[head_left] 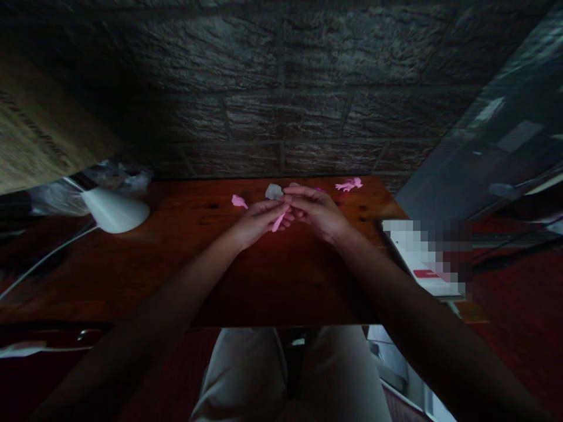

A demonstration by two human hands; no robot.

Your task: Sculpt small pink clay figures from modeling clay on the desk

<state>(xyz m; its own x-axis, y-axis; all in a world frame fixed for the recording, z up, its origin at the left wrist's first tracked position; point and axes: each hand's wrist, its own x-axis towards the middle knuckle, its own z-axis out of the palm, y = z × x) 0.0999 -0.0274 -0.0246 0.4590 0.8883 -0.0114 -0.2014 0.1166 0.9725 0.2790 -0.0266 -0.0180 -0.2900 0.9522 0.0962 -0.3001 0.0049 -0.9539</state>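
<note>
Above the middle of the wooden table, my two hands meet with fingertips together. A narrow pink strip (278,221), soft-looking like modelling clay, slants down from the pinched fingers. My left hand (259,224) is closed on it between thumb and fingers. My right hand (320,212) is closed too, its thumb and forefinger pinching at the strip's upper end, which the fingers partly hide. Just behind the fingertips lies a whitish lump (273,191). To the left rests a pink piece (238,201) with a thin tail. A spiky pink piece (349,184) lies at the back right.
A white lamp (115,210) with a cord stands left on the wooden table (176,246), near clear plastic wrapping (132,179) and a large brown box (48,117). A stone-patterned wall (250,58) closes the back. A white flat box (422,258), partly blurred out, sits at right.
</note>
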